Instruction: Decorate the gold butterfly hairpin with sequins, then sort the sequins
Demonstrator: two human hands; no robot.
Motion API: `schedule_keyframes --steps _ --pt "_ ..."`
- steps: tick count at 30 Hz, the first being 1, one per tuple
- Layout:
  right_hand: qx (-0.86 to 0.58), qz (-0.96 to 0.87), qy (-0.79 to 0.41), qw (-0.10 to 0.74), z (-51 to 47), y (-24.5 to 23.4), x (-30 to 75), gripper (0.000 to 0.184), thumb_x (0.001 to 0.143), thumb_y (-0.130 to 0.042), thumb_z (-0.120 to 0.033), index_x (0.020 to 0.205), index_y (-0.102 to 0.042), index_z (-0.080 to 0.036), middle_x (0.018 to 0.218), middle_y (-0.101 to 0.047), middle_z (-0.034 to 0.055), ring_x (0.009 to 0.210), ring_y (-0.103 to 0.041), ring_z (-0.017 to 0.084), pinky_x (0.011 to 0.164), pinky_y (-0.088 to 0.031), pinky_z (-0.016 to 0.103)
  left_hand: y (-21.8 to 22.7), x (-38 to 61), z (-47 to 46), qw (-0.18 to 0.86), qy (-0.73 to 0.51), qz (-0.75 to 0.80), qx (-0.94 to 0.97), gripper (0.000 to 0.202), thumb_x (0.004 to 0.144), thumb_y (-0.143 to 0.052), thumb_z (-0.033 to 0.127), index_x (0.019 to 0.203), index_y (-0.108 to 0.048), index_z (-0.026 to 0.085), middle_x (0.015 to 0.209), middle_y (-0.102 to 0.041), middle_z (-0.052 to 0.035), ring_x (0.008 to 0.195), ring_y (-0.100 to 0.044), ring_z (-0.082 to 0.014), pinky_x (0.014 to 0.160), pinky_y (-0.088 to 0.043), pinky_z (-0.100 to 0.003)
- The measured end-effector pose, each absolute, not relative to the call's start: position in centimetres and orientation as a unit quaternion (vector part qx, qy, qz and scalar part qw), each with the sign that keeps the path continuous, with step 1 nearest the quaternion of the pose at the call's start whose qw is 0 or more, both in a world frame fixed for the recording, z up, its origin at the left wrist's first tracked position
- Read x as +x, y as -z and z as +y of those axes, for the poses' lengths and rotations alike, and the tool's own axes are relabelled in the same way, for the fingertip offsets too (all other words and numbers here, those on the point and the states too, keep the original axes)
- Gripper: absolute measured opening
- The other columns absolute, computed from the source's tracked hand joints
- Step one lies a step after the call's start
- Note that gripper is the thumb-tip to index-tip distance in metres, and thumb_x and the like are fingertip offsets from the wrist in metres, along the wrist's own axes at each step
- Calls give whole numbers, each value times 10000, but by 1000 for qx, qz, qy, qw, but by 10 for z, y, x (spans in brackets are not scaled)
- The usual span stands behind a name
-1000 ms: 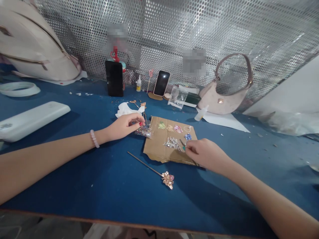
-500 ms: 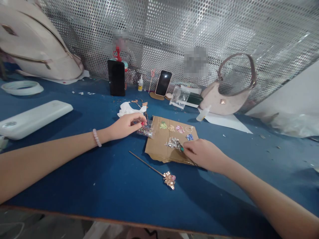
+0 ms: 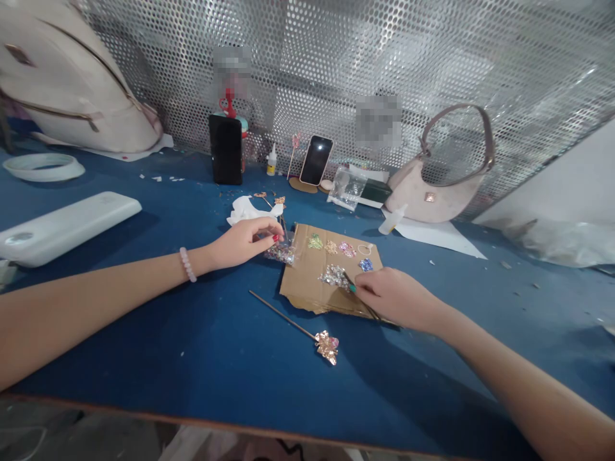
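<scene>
A piece of brown cardboard (image 3: 307, 282) lies on the blue table and carries small piles of coloured rhinestones (image 3: 332, 276). My right hand (image 3: 396, 298) is closed on a thin pick tool (image 3: 352, 286), whose tip touches the silver pile. My left hand (image 3: 243, 242), with a bead bracelet at the wrist, pinches a small clear bag of rhinestones (image 3: 279, 253) at the cardboard's left edge. A gold hairpin with a pink flower head (image 3: 327, 346) lies in front of the cardboard.
Two phones (image 3: 225, 149) stand against the perforated metal wall, with glue bottles (image 3: 271, 160), a beige handbag (image 3: 439, 192), a white backpack (image 3: 72, 96), a white power bank (image 3: 62, 224) and crumpled tissue (image 3: 245, 208). The table's front edge (image 3: 240, 429) is near.
My right hand shifted slightly left, bringing the tool tip from beside the blue pile to the silver pile. My left hand stayed in place.
</scene>
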State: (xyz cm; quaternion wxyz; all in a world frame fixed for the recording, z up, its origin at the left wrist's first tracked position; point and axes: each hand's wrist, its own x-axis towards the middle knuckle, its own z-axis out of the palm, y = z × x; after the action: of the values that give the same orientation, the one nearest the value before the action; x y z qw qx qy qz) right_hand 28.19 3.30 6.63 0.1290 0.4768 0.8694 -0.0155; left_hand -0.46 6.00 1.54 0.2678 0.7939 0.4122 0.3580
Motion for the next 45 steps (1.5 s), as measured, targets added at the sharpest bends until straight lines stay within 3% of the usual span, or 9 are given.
schedule_keyframes --steps 5,13,21,25,31,38,45 --pt "492 863 -5 117 38 -68 282 319 853 -366 -201 535 -377 -188 493 -450 -12 481 -447 116 477 -259 240 -15 -4 61 268 -359 410 794 184 844 -452 270 961 -558 177 1000 -606 -52 890 -588 -154 753 -478 -277" --pt "454 882 -13 129 55 -65 276 297 842 -363 -213 577 -492 -173 593 -562 25 521 -483 120 468 -269 243 -14 -5 62 270 -359 411 793 184 843 -453 278 954 -560 179 994 -605 -49 867 -591 -153 739 -480 -279" --pt "447 884 2 135 53 -75 269 295 856 -346 -216 571 -415 -180 589 -532 13 524 -454 114 487 -272 249 -15 -5 61 274 -361 411 791 188 841 -457 274 971 -558 183 1009 -603 -49 882 -593 -152 745 -477 -269" --pt "455 886 12 93 59 -88 271 286 870 -346 -240 596 -414 -194 544 -491 -11 489 -430 108 480 -269 249 -14 -5 60 272 -363 409 792 181 842 -458 272 964 -558 182 1006 -606 -50 887 -593 -150 760 -473 -270" --pt "411 911 19 7 70 -94 286 227 873 -379 -273 710 -518 -197 733 -576 23 638 -518 137 575 -362 256 -14 -5 60 275 -358 414 791 184 844 -457 265 976 -558 185 993 -601 -44 843 -595 -144 710 -485 -262" --pt "386 922 -16 15 79 -69 295 137 828 -419 -162 779 -542 -198 775 -612 28 706 -560 163 608 -398 273 -14 -6 61 274 -361 407 793 185 853 -454 271 980 -555 182 1012 -598 -45 866 -595 -142 714 -484 -250" --pt "385 921 -42 36 77 -63 297 191 815 -421 -149 749 -595 -193 810 -658 47 746 -602 187 623 -447 297 -14 -6 61 259 -353 414 798 193 853 -448 274 976 -560 177 1016 -600 -50 888 -587 -148 763 -476 -271"
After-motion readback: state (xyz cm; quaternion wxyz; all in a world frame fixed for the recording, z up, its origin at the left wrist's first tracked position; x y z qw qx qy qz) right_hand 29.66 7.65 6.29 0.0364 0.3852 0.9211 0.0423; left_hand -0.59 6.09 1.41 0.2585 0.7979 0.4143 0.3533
